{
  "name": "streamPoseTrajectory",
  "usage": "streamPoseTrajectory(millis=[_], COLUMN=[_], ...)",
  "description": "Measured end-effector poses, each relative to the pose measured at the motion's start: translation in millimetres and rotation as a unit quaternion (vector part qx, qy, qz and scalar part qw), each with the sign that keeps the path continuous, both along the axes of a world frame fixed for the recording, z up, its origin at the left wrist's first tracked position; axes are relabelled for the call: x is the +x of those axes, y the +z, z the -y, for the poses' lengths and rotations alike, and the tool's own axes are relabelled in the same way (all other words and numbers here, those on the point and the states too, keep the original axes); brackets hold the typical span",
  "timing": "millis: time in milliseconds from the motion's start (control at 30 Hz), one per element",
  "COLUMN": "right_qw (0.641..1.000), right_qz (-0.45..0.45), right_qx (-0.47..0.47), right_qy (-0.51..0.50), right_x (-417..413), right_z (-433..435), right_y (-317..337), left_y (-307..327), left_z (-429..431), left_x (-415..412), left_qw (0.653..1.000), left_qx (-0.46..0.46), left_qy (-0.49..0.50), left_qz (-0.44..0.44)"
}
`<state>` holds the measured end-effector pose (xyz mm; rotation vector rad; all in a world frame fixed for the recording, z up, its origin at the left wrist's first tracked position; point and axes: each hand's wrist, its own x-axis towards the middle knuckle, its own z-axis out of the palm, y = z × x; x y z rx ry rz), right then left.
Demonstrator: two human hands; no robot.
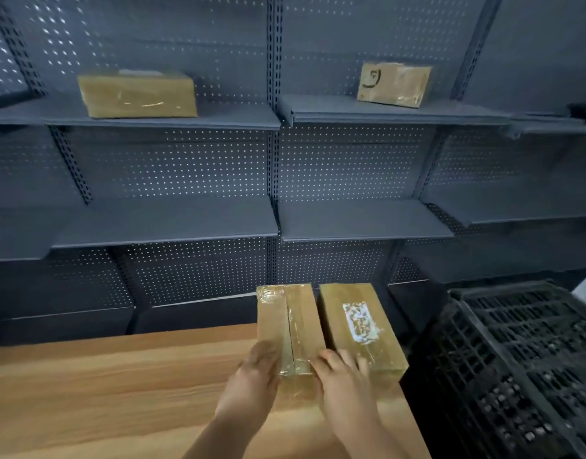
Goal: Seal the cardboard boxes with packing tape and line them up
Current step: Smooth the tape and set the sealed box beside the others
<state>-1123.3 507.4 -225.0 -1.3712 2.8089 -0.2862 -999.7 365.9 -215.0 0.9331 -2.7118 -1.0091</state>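
Table (pixel 119 392): left box (pixel 286 323) beside right box (pixel 358 323).
Left hand (pixel 252 379): fingers flat on left box.
Right hand (pixel 346 379): I see fingers spread, flat.

A single wide view looks forward and down from head height over the tabletop (pixel 119 376), close above the left hand (pixel 252 379) and right hand (pixel 346 385), facing the shelves (pixel 165 223) beyond its far edge.
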Motion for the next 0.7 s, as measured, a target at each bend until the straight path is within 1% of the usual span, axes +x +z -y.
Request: streamPoseTrajectory(millis=[100,200,300,333,400,500,567,700], right_qw=[1.000,1.000,0.999,0.997,0.987,0.971,0.963,0.950], right_qz=[0.000,-0.001,0.028,0.061,0.119,0.179,0.190,0.205], right_qx=[0.016,-0.003,-0.031,-0.046,-0.095,-0.128,-0.137,-0.131], right_qy=[0.004,0.004,0.007,0.017,0.044,0.097,0.130,0.194], right_x=[-15.4,-17.5,7.0,21.5,54.5,125.6,183.2,310.9], right_z=[-6.0,-12.6,-12.3,-8.1,3.9,29.7,46.5,79.9], right_y=[-2.8,3.8,31.8,43.0,60.3,81.4,90.1,107.9], left_y=[3.8,8.6,22.8,30.0,47.6,76.0,90.5,107.1], left_z=[-5.7,-6.8,-3.3,-1.3,4.9,17.5,25.9,37.6], left_x=[-15.1,-12.8,19.0,36.5,80.4,167.4,233.3,378.3], left_qw=[1.000,0.999,0.997,0.997,0.995,0.989,0.982,0.968], left_qx=[-0.009,-0.028,-0.068,-0.077,-0.092,-0.119,-0.147,-0.194], left_qy=[-0.015,-0.038,-0.016,-0.005,0.018,0.065,0.088,0.139], left_qz=[0.015,0.025,0.018,0.008,-0.017,-0.060,-0.079,-0.078])
